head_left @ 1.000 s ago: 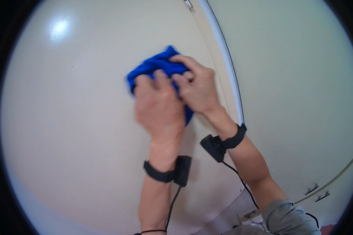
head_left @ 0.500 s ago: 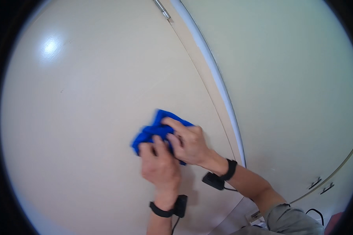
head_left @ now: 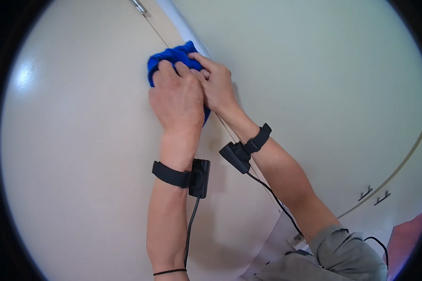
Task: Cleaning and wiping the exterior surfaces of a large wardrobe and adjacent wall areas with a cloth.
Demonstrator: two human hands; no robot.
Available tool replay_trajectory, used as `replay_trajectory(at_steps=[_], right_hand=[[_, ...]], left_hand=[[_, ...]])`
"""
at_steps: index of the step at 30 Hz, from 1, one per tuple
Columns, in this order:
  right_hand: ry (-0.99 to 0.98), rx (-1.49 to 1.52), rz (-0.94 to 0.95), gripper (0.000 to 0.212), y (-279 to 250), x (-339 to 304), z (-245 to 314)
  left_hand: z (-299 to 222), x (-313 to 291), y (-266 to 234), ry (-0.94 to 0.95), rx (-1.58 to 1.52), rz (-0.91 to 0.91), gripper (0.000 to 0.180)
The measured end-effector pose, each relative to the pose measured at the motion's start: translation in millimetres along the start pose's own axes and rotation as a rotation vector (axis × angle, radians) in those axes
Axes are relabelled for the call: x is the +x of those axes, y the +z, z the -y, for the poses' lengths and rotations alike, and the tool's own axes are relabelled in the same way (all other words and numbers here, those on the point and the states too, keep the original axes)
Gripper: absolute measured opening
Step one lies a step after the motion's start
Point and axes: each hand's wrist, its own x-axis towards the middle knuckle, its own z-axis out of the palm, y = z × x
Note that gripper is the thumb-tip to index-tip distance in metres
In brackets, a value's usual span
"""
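A crumpled blue cloth [head_left: 176, 55] is pressed against a cream door panel [head_left: 79, 154], close to the panel's right edge and frame. My left hand [head_left: 177, 96] grips the cloth from below, its fingers curled into the folds. Just to its right, my right hand [head_left: 216, 84] also holds the cloth, with the index finger stretched along its upper right part. The two hands touch or nearly touch, and the cloth between and beneath them is partly hidden. One corner of it hangs below my right palm.
A metal hinge [head_left: 138, 6] sits at the top of the seam. Right of the white frame strip [head_left: 180, 21] stands a pale cabinet front [head_left: 323, 93] with two dark handles [head_left: 382, 198]. Black wrist straps with boxes [head_left: 200, 179] and cables [head_left: 276, 201] are on both my wrists.
Both hands have slid the blue cloth upward across the panel to its edge by the frame. The view has shifted, so the hinge and seam appear farther left.
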Motion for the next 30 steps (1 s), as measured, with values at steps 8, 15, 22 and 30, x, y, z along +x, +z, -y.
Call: replay_trajectory(at_steps=[8,15,22,30], right_hand=[[0.181,-0.155,-0.257,0.048,65.0,4.2,-28.7],[0.587,0.237,-0.371,0.052,99.9,-83.0,-16.3],[-0.210,-0.480,-0.047,0.057,126.3,-63.2,51.4],[-0.330,-0.566,-0.274,0.051,124.4,40.0,84.5]], left_hand=[[62.4,56.9,33.8,0.265,-0.228,0.265,0.013],[76.1,7.5,16.6,0.285,-0.311,0.590,0.009],[137.2,-19.0,-50.2,-0.146,-0.200,0.526,0.032],[121.7,67.8,-40.4,-0.252,-0.231,0.278,0.031]])
